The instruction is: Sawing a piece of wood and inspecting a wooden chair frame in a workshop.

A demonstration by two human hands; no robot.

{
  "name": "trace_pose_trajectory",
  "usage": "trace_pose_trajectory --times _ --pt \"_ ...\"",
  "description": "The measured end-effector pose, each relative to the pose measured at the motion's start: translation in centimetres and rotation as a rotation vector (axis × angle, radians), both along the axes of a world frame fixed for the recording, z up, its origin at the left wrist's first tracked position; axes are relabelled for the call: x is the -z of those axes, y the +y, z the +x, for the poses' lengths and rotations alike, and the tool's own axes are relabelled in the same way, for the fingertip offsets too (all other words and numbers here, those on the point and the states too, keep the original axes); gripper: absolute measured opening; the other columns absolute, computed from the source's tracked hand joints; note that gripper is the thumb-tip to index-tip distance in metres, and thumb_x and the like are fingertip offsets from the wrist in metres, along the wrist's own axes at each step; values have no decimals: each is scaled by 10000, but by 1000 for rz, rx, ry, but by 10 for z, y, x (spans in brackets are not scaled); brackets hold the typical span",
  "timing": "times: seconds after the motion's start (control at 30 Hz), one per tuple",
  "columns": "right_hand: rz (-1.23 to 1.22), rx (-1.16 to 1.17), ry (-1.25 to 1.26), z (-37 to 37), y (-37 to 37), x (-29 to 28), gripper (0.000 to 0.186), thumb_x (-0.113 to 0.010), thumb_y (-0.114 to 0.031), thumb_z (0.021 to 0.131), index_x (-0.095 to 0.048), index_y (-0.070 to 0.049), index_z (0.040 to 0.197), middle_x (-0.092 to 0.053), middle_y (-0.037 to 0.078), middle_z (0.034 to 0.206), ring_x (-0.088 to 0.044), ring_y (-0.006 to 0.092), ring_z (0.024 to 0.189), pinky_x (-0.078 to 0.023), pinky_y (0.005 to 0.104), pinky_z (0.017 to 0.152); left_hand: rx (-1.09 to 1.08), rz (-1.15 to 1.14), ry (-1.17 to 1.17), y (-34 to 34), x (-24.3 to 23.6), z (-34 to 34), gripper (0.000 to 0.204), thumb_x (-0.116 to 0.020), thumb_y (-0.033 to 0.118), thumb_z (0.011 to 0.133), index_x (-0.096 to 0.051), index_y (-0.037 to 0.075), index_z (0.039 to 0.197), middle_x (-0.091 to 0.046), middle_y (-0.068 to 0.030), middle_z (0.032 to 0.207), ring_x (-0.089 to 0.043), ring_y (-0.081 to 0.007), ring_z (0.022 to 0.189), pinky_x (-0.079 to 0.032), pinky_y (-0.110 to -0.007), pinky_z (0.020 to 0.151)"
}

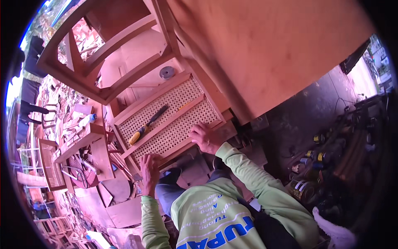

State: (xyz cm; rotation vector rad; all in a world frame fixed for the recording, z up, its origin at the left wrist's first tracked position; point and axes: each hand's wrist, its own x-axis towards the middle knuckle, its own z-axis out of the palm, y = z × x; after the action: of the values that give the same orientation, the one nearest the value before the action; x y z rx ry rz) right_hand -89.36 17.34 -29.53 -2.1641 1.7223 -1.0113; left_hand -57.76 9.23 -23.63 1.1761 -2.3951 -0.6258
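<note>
An unfinished wooden chair (112, 91) stands before me, with a woven cane seat (178, 133) crossed by a wooden slat (161, 126). A yellow-handled tool with a dark blade (137, 135) lies on the cane, and a thin yellow item (183, 106) lies beside the slat farther right. My left hand (151, 168) has its fingers curled over the seat's front rail at the lower-left corner. My right hand (203, 137) grips the same rail toward the right. A round metal disc (167, 72) sits just behind the seat.
A large plywood panel (273, 50) fills the upper right. Scrap wood (70, 103), a cluttered wooden stand (99, 149) and a cane panel (52, 164) are at left. Cans (302, 186) and dark timber (348, 166) lie on the floor (290, 120) at right.
</note>
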Motion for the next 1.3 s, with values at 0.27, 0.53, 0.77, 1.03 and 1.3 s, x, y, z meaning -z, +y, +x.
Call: trace_pose_trajectory --times 0.27,0.53,0.77,1.03,1.3 --pt "-147 116 23 9 -4 19 259 -558 -285 874 -628 -55 969 -574 126 1091 -562 318 1113 -448 468 978 -1 107 -55 -1 -14 -10 151 -608 63 878 -727 43 969 -675 -113 985 -633 -318 994 -509 -425 929" --pt "-158 122 12 12 -11 2 225 -605 -155 825 -643 -54 1022 -579 119 1119 -561 324 1140 -456 470 1000 -43 142 -79 -5 -14 -8 121 -643 69 890 -715 38 982 -696 -115 1005 -662 -314 991 -514 -429 931" --pt "-85 155 -93 19 -4 12 156 -645 -129 826 -659 -66 968 -583 130 1110 -556 339 1138 -451 482 1014 -54 179 -101 -11 -6 4 195 -681 57 833 -736 40 1019 -703 -102 999 -677 -275 998 -531 -401 932" --pt "-55 129 -95 14 -6 15 138 -667 -146 803 -682 -71 918 -587 118 1125 -553 331 1132 -463 468 971 -66 153 -96 -7 -7 0 162 -667 61 839 -751 48 977 -701 -98 1000 -657 -304 1007 -511 -413 949" --pt "-106 122 -57 12 -4 5 153 -668 -142 796 -682 -78 935 -591 120 1127 -557 329 1133 -457 472 964 -80 160 -104 -6 -5 5 217 -675 65 831 -752 55 1033 -699 -105 1046 -643 -310 1058 -503 -421 970"
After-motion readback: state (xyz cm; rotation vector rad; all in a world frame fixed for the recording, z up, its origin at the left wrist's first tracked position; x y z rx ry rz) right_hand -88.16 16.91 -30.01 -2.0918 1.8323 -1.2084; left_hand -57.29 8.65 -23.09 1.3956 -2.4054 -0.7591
